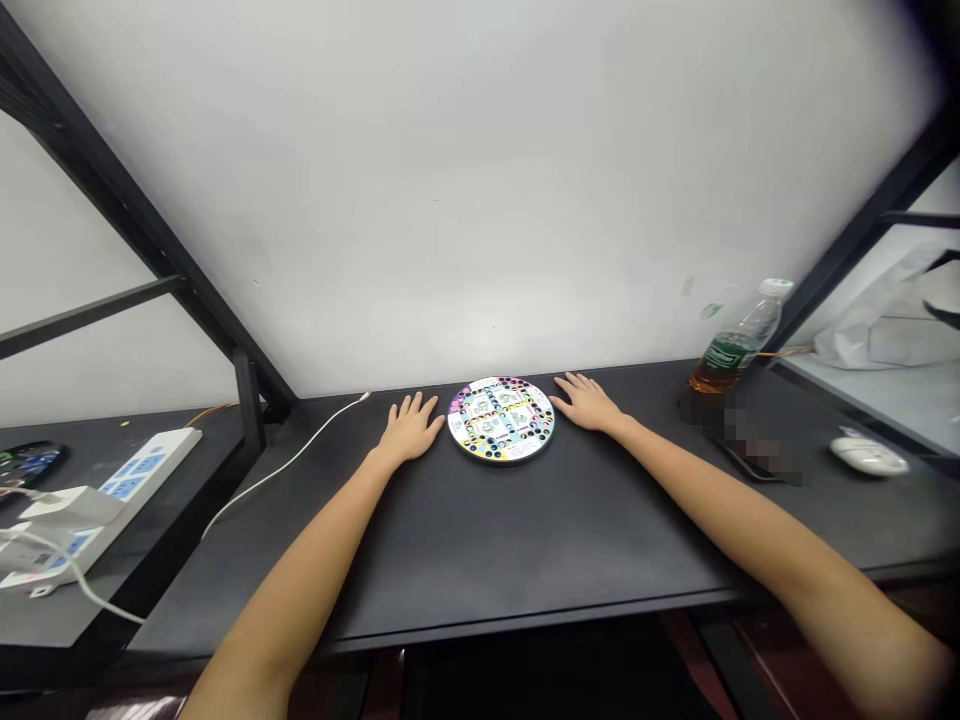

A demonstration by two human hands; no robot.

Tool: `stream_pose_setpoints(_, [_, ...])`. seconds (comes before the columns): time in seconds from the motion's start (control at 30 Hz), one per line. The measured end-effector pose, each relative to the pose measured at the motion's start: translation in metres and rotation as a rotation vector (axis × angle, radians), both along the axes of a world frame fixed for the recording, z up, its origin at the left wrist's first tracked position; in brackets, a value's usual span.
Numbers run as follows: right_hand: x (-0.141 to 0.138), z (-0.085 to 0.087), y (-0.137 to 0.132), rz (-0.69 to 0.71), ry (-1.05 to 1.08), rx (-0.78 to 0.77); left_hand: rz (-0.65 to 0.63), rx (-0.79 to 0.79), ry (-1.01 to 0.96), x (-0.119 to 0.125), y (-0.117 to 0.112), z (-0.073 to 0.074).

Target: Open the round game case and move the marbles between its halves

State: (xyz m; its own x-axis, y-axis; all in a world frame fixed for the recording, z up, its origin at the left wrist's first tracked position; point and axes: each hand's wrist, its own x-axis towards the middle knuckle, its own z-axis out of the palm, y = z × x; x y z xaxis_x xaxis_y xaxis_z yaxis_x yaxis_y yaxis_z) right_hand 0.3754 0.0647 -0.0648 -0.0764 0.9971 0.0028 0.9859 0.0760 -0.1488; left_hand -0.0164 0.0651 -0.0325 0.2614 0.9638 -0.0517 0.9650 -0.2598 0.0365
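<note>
A round, colourful game board (501,420) with rows of dark holes lies flat on the black table (480,540), close to the wall. Just left of it, my left hand (409,428) rests palm down with its fingers spread, holding nothing. On the board's other side my right hand (589,402) also lies flat, fingers apart and nothing in it. Both hands are near the rim; whether the left thumb touches it, I cannot tell.
To the right stand a bottle (731,345) of brown liquid, a blurred-out dark flat object (750,450) and a white mouse (870,455). A white cable (289,462) crosses the table's left part. Further left lies a power strip (139,480) with plugged-in adapters. Black frame bars flank both sides.
</note>
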Motion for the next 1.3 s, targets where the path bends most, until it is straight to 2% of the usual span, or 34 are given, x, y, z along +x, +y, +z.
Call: stream_pose_setpoints(1.3, [0.0014, -0.003, 0.0024, 0.001, -0.008, -0.003, 0.002, -0.013, -0.027, -0.0009, 0.0014, -0.0013])
